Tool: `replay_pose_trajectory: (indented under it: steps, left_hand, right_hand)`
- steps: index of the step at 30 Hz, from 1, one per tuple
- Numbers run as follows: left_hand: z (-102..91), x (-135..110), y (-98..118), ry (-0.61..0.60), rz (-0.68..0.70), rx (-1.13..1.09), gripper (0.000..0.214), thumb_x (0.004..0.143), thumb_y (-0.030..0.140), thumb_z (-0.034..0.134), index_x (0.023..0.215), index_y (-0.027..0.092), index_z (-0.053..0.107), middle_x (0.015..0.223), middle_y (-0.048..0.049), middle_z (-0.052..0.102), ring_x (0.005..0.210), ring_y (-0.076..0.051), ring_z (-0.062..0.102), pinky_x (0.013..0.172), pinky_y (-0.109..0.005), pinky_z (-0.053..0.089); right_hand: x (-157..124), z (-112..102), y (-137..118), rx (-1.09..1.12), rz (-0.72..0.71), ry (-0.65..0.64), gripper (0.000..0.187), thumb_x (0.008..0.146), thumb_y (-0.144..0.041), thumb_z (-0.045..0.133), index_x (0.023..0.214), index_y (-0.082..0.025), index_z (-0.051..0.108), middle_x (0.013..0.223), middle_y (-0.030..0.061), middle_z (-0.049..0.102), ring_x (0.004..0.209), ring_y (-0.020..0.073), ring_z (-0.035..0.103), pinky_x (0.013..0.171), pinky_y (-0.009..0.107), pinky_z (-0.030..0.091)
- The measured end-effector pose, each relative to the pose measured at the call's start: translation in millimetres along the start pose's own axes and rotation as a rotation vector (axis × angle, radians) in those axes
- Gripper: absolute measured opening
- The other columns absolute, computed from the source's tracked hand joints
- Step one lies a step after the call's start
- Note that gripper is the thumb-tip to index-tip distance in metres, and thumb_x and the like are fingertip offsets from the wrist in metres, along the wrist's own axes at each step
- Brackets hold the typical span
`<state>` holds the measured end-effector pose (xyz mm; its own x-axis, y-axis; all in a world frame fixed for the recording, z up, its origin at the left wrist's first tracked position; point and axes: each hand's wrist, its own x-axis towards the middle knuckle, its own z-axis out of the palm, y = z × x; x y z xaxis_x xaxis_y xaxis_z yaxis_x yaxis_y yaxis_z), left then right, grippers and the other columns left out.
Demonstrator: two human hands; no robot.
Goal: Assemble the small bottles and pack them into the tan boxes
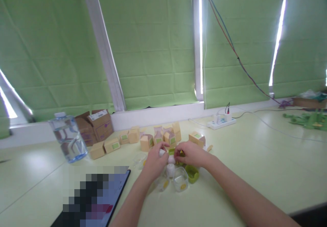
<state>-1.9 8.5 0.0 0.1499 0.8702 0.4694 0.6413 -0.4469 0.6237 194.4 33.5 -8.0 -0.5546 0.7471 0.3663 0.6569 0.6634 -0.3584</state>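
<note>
My left hand (156,159) is curled around a small white rounded piece (161,152), its index finger reaching forward. Facing it, my right hand (190,153) has its thumb and fingers pinched low over the pile; what lies between them is mostly hidden, with some green beneath. Two more white rounded pieces, one between the hands (171,159) and one nearer me (170,170), sit close by. In front are a clear plastic cup (181,180), another clear cup (162,183) and an olive-green cup (191,173). Left of my left hand is a further clear container (139,160).
Several small tan boxes (146,142) stand behind my hands. A large water bottle (68,138), a brown carton (98,126) and a partly blurred tablet (112,193) are on the left. A power strip (221,123) and green parts (309,119) lie right.
</note>
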Motion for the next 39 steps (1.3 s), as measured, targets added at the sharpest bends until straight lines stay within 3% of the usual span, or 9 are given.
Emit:
replay_pose_trajectory:
  steps: [9,30,34,39]
  left_hand:
    - [1.7,0.7,-2.5,0.048,0.039,0.034,0.026,0.074,0.017,0.054,0.099,0.018,0.063,0.087,-0.0030,0.063,0.082,-0.020,0.060,0.075,-0.031,0.045]
    - [0.3,0.0,1.1,0.022,0.058,0.076,0.025,0.076,0.017,0.052,0.098,0.018,0.063,0.087,-0.0037,0.064,0.084,-0.020,0.060,0.079,-0.033,0.045]
    - [0.4,-0.1,0.8,0.023,0.066,0.080,0.025,0.075,0.018,0.054,0.099,0.018,0.063,0.086,-0.0034,0.064,0.082,-0.020,0.061,0.077,-0.032,0.046]
    - [0.3,-1.0,0.0,0.021,0.059,0.056,0.024,0.076,0.022,0.058,0.100,0.018,0.064,0.088,-0.0035,0.067,0.083,-0.020,0.062,0.076,-0.031,0.046]
  right_hand:
    - [-1.9,-0.8,-3.9,-0.036,0.025,-0.013,0.013,0.077,-0.028,0.065,0.087,-0.022,0.070,0.087,0.0015,0.072,0.077,0.0174,0.062,0.065,0.025,0.037]
    - [-3.7,-2.6,-1.4,-0.042,0.028,-0.011,0.012,0.079,-0.023,0.062,0.087,-0.022,0.070,0.087,0.0019,0.071,0.078,0.0181,0.062,0.065,0.026,0.037]
    - [-2.3,-1.7,0.8,0.053,-0.023,0.027,0.011,0.080,-0.021,0.061,0.088,-0.021,0.069,0.093,0.0027,0.069,0.082,0.0167,0.060,0.069,0.025,0.039]
    - [-0.4,-6.5,2.6,0.103,0.065,0.165,0.012,0.085,-0.020,0.054,0.094,-0.020,0.062,0.086,0.0007,0.067,0.067,0.0120,0.055,0.062,0.023,0.035]
